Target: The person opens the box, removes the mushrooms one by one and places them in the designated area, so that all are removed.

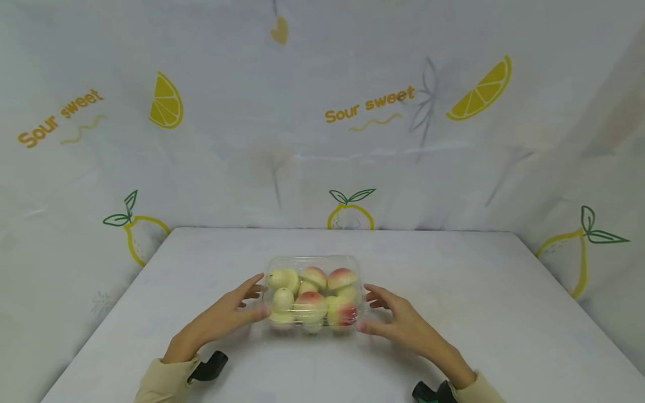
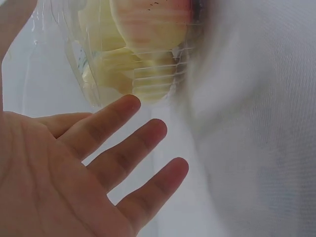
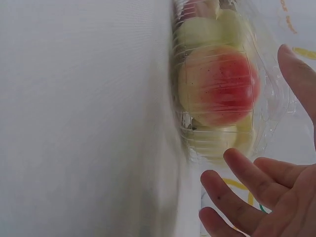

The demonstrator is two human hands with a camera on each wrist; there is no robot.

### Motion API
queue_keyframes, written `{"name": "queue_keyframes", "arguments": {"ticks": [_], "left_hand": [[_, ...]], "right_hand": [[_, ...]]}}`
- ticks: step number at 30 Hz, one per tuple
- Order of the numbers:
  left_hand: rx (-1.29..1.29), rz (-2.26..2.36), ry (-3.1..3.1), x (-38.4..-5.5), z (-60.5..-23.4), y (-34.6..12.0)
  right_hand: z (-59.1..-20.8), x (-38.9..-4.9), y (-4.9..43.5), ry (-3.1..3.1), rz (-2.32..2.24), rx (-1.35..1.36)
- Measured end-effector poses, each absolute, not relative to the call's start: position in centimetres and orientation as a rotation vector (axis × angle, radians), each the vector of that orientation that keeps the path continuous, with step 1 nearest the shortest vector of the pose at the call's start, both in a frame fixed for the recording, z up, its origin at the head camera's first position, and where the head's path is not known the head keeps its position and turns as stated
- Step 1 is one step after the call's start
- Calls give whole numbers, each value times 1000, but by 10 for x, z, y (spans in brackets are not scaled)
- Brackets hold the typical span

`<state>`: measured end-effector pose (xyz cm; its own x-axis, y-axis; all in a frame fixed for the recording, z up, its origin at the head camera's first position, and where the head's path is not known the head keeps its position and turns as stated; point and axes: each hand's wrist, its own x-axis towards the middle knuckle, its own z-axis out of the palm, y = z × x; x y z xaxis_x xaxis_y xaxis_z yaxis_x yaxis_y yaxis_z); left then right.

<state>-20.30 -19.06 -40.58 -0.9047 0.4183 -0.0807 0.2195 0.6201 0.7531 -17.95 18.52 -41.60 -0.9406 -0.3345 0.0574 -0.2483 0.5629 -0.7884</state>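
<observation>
A clear plastic clamshell box (image 1: 314, 261) sits on the white table, filled with several fruits that look like peaches (image 1: 311, 305), pale yellow with red blush. At its left end is my left hand (image 1: 234, 310), fingers spread and thumb near the front corner. My right hand (image 1: 395, 322) flanks the opposite end in the same way, fingers relaxed. In the left wrist view the fingertips (image 2: 131, 102) lie right by the box's end. The right wrist view shows one red-blushed peach (image 3: 219, 85) through the ribbed plastic, with the fingers (image 3: 237, 160) extended beside it.
The white tabletop (image 1: 453, 268) reaches back to a pale curtain (image 1: 227, 140) printed with lemons and lettering. Black straps with devices (image 1: 209, 366) sit on both wrists, below beige sleeves (image 1: 166, 380).
</observation>
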Motion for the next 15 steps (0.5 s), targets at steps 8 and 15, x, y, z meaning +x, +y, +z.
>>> {"name": "queue_keyframes", "arguments": {"ticks": [8,15], "left_hand": [[528,1185,2557,-206,-412,-195],[627,1267,2494,-209,-415,-199]], "right_hand": [[-418,-182,189,2658,-1332,-603],[-419,-182,190,2628,-1375,-603]]}}
